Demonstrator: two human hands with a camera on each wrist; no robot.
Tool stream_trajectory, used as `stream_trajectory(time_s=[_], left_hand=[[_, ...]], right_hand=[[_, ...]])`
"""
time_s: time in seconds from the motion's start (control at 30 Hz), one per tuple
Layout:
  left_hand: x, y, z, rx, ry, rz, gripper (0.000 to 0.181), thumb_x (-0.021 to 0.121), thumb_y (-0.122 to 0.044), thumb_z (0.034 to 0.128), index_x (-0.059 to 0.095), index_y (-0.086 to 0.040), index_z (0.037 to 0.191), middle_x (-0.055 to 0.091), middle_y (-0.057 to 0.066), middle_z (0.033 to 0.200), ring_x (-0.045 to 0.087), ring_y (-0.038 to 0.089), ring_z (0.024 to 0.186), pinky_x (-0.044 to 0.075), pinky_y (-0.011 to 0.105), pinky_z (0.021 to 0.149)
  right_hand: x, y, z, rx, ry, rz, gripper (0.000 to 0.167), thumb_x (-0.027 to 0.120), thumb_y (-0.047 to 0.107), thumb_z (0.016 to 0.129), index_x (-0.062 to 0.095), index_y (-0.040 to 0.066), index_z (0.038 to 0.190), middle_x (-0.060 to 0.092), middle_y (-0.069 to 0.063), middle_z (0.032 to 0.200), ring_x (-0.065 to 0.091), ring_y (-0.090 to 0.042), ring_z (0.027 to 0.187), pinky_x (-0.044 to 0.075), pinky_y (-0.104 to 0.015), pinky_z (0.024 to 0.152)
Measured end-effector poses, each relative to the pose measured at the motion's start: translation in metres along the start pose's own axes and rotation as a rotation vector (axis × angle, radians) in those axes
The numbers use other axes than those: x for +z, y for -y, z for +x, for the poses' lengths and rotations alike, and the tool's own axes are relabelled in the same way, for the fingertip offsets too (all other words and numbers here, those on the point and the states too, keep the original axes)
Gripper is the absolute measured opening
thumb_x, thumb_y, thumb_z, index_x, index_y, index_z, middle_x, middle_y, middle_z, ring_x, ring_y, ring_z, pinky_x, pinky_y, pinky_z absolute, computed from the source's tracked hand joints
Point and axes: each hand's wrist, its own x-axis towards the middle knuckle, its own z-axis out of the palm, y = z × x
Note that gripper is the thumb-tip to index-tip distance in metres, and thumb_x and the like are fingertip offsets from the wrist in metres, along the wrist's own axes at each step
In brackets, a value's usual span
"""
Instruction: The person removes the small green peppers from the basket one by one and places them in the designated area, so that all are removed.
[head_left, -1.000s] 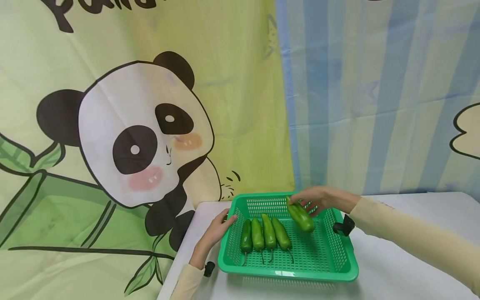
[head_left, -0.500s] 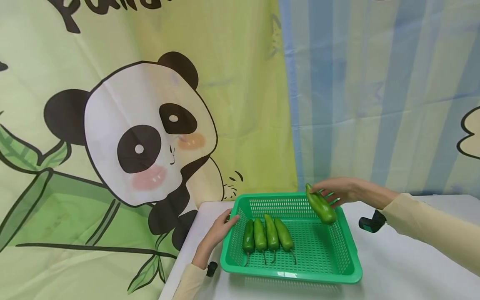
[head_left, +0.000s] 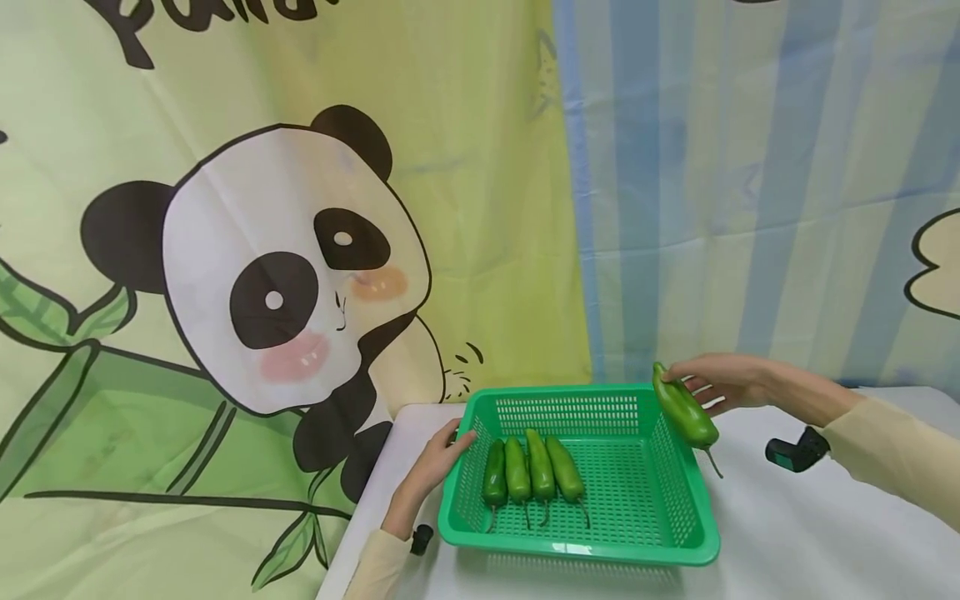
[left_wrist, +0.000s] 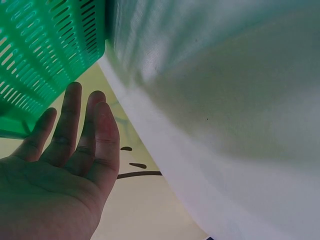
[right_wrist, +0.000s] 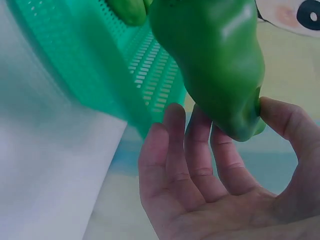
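Observation:
A green pepper (head_left: 686, 414) hangs tilted over the right rim of a green plastic basket (head_left: 577, 548), its stem pointing down. My right hand (head_left: 723, 382) pinches its upper tip between thumb and fingers; the right wrist view shows the thumb (right_wrist: 285, 117) pressed against that end of the pepper (right_wrist: 215, 60). At the basket's left side, my left hand (head_left: 435, 458) holds the rim, thumb over the edge and fingers outside. In the left wrist view those fingers (left_wrist: 64, 130) extend alongside the basket wall (left_wrist: 45, 50); the thumb is hidden there.
Several green peppers (head_left: 542, 467) lie side by side in the basket's left half, stems toward me. The basket stands on a white table (head_left: 780, 517). Behind the table hangs a cloth printed with a panda (head_left: 292, 267) and blue stripes.
My right hand has carried the pepper rightward, from above the basket's inside to over its right rim. The left hand stays on the basket's left rim, and the other peppers lie as before.

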Motion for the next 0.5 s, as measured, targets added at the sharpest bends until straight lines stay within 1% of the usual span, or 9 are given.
stream_trajectory(time_s=[0.07, 0.27, 0.37, 0.5], left_hand=[[0.001, 0.001, 0.001, 0.008, 0.001, 0.003, 0.051, 0.052, -0.044, 0.1039, 0.052, -0.013, 0.144, 0.063, 0.015, 0.131, 0.066, 0.025, 0.106, 0.058, 0.038, 0.082], [0.005, 0.001, 0.005, 0.013, 0.026, 0.004, 0.055, 0.051, -0.051, 0.1028, 0.051, -0.017, 0.146, 0.064, 0.013, 0.129, 0.066, 0.021, 0.106, 0.058, 0.036, 0.084], [0.004, 0.001, 0.004, 0.008, 0.019, 0.014, 0.055, 0.050, -0.051, 0.1030, 0.051, -0.017, 0.146, 0.064, 0.013, 0.130, 0.066, 0.021, 0.106, 0.058, 0.036, 0.084], [0.002, 0.004, 0.002, 0.003, 0.005, 0.020, 0.053, 0.050, -0.049, 0.1037, 0.051, -0.015, 0.145, 0.063, 0.014, 0.132, 0.065, 0.022, 0.106, 0.057, 0.037, 0.084]], right_hand=[[-0.006, -0.005, -0.005, 0.001, -0.002, 0.006, 0.049, 0.056, 0.041, 0.101, 0.050, 0.002, 0.130, 0.065, -0.007, 0.114, 0.067, -0.021, 0.100, 0.055, -0.039, 0.091], [-0.024, -0.026, -0.021, 0.018, -0.022, 0.019, 0.049, 0.053, 0.042, 0.102, 0.049, 0.002, 0.129, 0.066, -0.006, 0.114, 0.068, -0.021, 0.102, 0.055, -0.040, 0.093], [-0.028, -0.036, -0.021, 0.027, -0.024, 0.029, 0.052, 0.052, 0.043, 0.102, 0.048, 0.001, 0.131, 0.065, -0.007, 0.116, 0.067, -0.021, 0.104, 0.055, -0.040, 0.094], [-0.032, -0.051, -0.016, 0.044, -0.037, 0.043, 0.055, 0.053, 0.044, 0.101, 0.044, -0.001, 0.133, 0.063, -0.008, 0.117, 0.065, -0.022, 0.104, 0.055, -0.040, 0.093]])
